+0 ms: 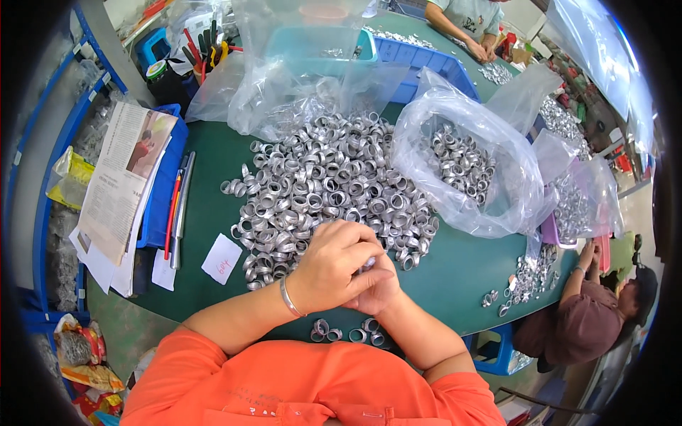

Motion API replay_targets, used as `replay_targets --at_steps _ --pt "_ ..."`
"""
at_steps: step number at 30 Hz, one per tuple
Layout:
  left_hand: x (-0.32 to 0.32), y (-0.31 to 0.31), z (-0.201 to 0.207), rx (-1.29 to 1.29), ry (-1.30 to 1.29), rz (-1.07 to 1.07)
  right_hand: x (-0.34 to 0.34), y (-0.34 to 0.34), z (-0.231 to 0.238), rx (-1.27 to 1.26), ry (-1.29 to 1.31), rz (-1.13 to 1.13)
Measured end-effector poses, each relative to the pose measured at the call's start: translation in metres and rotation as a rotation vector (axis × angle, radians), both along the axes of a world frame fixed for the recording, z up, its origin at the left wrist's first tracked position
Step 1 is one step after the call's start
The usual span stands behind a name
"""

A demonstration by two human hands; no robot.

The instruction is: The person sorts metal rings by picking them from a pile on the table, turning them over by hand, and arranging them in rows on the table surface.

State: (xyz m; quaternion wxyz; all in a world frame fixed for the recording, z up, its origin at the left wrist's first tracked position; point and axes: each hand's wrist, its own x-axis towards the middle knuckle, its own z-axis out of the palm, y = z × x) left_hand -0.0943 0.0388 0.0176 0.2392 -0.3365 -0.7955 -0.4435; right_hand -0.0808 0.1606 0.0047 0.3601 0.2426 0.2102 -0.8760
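My left hand (pixel 334 257) and my right hand (pixel 375 290) meet at the near edge of a large heap of silvery metal rings (pixel 323 177). Both are closed, the left partly over the right. A small pale bit shows between the fingers, too covered to name. Close to my body, below the hands, several loose rings (pixel 357 335) lie on the green table (pixel 213 156). Right of the heap, a clear plastic bag (pixel 490 226) stands open with more rings (pixel 465 167) inside. A white paper slip (pixel 222 259) with red handwriting lies left of the heap.
At the left are a blue bin (pixel 158 213) with newspaper (pixel 121 177) and pens (pixel 174 206). Behind the heap stand plastic bags (pixel 291 92), a teal tub (pixel 366 53) and a blue tray (pixel 426 57). Co-workers sit at the far side (pixel 469 21) and right (pixel 582 319).
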Motion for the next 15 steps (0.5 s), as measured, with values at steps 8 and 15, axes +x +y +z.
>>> replay_targets --at_steps 8,15 --pt "0.000 -0.030 0.012 0.272 -0.200 0.118 -0.072 0.074 0.004 -0.054 0.269 -0.619" --pt "0.010 -0.039 -0.007 0.248 -0.264 0.221 -0.111 0.116 0.030 2.025 1.484 -0.538"
